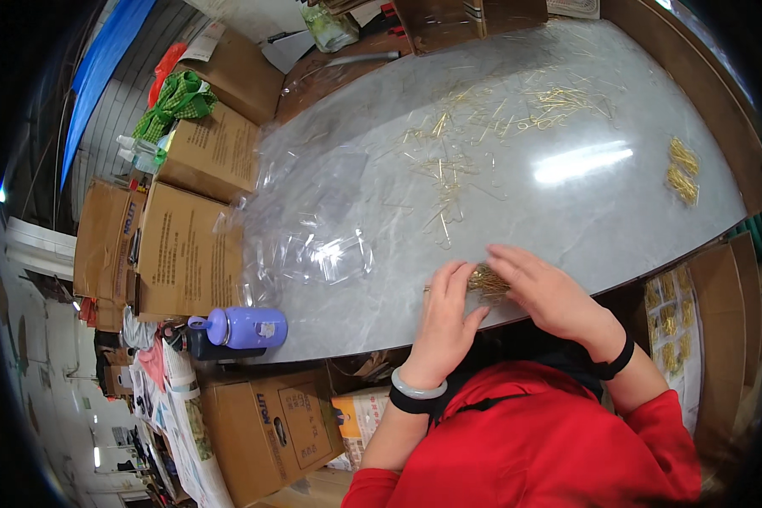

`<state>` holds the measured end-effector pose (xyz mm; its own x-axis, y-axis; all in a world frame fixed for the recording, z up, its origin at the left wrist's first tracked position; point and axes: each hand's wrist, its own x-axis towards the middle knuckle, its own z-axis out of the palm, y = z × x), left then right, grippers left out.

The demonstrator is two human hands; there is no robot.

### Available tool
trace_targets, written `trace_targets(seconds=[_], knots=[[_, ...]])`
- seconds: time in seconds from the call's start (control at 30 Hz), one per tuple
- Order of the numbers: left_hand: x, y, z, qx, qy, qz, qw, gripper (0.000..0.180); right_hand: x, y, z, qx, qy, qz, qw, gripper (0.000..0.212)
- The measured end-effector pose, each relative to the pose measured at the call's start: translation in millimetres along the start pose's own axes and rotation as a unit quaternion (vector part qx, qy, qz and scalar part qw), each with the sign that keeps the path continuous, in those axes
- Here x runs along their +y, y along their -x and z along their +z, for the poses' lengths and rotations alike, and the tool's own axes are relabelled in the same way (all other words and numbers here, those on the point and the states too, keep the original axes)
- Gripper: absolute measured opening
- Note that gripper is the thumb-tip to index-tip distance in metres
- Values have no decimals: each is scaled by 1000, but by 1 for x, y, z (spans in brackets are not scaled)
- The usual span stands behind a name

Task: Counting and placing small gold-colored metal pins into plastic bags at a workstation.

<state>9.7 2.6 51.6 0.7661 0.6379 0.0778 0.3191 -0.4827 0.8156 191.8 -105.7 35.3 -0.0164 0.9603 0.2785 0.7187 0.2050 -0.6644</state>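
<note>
Near the front edge of the grey table [499, 203], a bundle of thin gold-coloured wire hooks [489, 283] is between my two hands. My left hand [447, 317] presses against its left side, fingers together and thumb toward the bundle. From the right, my right hand [549, 292] curves over it with its fingertips at the far end. The bundle's underside is hidden. Loose gold wire hooks [444, 173] lie scattered past my hands, with a thicker heap [563, 106] farther back.
Gathered gold hooks [681, 172] lie at the table's right. Clear plastic bags [334, 254] spread over the left side. A purple bottle [247, 328] stands at the near left corner, beside stacked cardboard boxes [186, 254]. An open box with packed hooks [673, 317] is beside my right arm.
</note>
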Motion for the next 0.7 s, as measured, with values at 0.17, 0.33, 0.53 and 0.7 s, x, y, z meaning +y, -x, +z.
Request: trace_targets(seconds=[0.17, 0.33, 0.53, 0.7], knots=[[-14, -8, 11, -47, -173, 155, 972, 62, -5, 18, 18, 161, -56, 83, 982, 55], [-17, -7, 28, -36, -152, 156, 975, 55, -22, 15, 43, 182, -92, 97, 974, 65], [-26, -1, 40, 27, -140, 118, 983, 53, -13, 11, 26, 133, -94, 53, 985, 58], [-28, -3, 42, 44, -176, 164, 970, 57, -22, 26, 29, 155, -21, 76, 985, 58]])
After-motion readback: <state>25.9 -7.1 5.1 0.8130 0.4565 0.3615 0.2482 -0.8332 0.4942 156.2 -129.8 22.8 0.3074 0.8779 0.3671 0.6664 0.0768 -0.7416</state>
